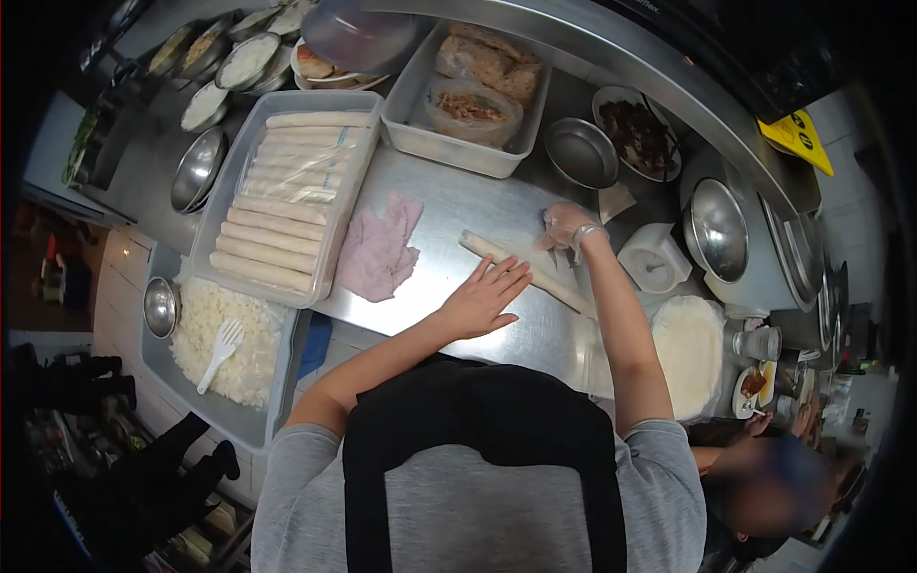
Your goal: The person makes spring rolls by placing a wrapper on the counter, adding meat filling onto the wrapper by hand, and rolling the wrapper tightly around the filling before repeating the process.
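Observation:
A long, pale rolled wrapper [544, 278] lies slantwise on the steel worktop [430, 181]. My left hand [487, 298], bare, rests on its upper part with fingers stretched out and spread. Just beyond the roll is my right hand [565, 227], in a clear plastic glove, its fingers curled down toward the steel. Whatever those fingers may hold is hidden. Whitish smears show on the metal beneath them. To the left, a plastic tub [330, 258] contains several similar rolls [270, 246], some under clear film. A stack of round, pale wrappers [688, 353] sits beside my right forearm.
A pink cloth [377, 246] lies between tub and roll. Behind stand a bin of bagged food [458, 158], a steel bowl [582, 153] and a white dispenser [655, 259]. Shredded white filling [220, 320] with a fork fills a lower-left tray. Another person [774, 487] is at lower right.

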`<control>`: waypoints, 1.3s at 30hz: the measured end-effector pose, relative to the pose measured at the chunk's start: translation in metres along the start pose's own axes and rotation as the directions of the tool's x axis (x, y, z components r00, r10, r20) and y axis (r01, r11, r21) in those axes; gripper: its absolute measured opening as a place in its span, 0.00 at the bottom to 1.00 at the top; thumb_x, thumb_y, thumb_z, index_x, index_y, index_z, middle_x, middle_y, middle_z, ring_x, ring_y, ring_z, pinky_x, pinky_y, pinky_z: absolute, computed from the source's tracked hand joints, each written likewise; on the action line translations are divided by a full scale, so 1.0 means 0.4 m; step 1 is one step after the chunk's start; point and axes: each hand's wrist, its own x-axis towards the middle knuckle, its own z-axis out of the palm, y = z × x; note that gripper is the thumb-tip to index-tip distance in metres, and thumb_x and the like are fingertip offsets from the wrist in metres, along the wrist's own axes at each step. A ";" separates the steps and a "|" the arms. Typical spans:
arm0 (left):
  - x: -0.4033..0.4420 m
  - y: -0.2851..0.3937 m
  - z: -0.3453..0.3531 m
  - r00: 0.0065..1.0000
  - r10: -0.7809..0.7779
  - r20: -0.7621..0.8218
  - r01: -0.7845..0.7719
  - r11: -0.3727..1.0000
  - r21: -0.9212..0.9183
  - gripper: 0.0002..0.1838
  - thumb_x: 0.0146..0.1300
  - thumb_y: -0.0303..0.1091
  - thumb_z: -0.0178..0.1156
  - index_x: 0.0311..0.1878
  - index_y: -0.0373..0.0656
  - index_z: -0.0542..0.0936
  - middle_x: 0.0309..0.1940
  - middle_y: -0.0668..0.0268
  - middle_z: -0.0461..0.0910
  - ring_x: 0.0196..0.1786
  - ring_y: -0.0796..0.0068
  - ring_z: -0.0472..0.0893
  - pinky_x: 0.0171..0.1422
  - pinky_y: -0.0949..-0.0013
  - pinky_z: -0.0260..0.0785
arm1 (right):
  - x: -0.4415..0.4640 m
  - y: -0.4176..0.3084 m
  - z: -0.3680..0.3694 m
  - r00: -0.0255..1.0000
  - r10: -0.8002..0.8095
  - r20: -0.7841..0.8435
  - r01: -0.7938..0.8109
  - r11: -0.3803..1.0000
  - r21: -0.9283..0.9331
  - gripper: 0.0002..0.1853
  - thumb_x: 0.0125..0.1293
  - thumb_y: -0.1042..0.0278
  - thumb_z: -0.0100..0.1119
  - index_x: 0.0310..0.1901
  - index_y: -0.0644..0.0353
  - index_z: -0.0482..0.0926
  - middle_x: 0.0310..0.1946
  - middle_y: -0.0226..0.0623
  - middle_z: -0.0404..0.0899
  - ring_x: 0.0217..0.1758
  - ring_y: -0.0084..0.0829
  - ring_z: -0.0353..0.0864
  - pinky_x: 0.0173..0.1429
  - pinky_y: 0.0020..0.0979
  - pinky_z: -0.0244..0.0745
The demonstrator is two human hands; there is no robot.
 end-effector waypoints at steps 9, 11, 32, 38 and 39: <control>0.001 -0.003 0.001 1.000 0.016 0.004 -0.016 1.000 0.005 0.40 0.67 0.53 0.54 0.75 0.42 0.55 0.76 0.60 0.52 0.78 0.57 0.48 0.80 0.46 0.39 | -0.007 -0.016 0.019 0.983 -0.089 -0.161 0.097 0.995 0.039 0.26 0.44 0.48 0.75 0.35 0.66 0.85 0.33 0.52 0.83 0.36 0.44 0.83 0.43 0.42 0.74; 0.000 -0.001 0.000 1.000 0.006 0.006 -0.006 1.000 -0.003 0.39 0.67 0.53 0.54 0.75 0.41 0.55 0.76 0.59 0.52 0.78 0.57 0.49 0.80 0.46 0.40 | -0.020 0.018 0.002 0.993 -0.005 -0.118 0.011 0.998 0.058 0.28 0.44 0.48 0.76 0.38 0.65 0.84 0.39 0.52 0.83 0.42 0.45 0.83 0.48 0.42 0.75; 0.005 0.002 -0.007 1.000 -0.001 -0.021 0.001 0.999 -0.036 0.40 0.65 0.50 0.57 0.74 0.40 0.56 0.75 0.57 0.54 0.78 0.55 0.51 0.78 0.45 0.43 | 0.062 0.155 -0.201 0.861 0.235 -0.452 -0.307 0.947 -0.091 0.18 0.61 0.61 0.57 0.52 0.54 0.82 0.54 0.45 0.80 0.60 0.44 0.79 0.60 0.42 0.77; 0.003 0.002 -0.004 1.000 0.019 -0.020 -0.020 0.999 -0.048 0.39 0.65 0.49 0.57 0.74 0.40 0.57 0.75 0.57 0.54 0.78 0.55 0.52 0.78 0.45 0.43 | -0.013 0.161 -0.260 0.779 0.191 -0.598 -0.186 0.980 0.071 0.19 0.54 0.51 0.66 0.32 0.62 0.85 0.36 0.52 0.83 0.42 0.47 0.85 0.46 0.43 0.77; 0.003 0.002 -0.006 0.999 0.016 -0.032 -0.018 0.999 -0.038 0.39 0.65 0.49 0.57 0.73 0.39 0.58 0.75 0.57 0.55 0.77 0.55 0.52 0.78 0.45 0.44 | -0.016 0.173 -0.253 0.777 0.202 -0.597 -0.195 0.978 0.076 0.19 0.54 0.51 0.66 0.32 0.62 0.85 0.36 0.52 0.83 0.42 0.47 0.85 0.46 0.43 0.77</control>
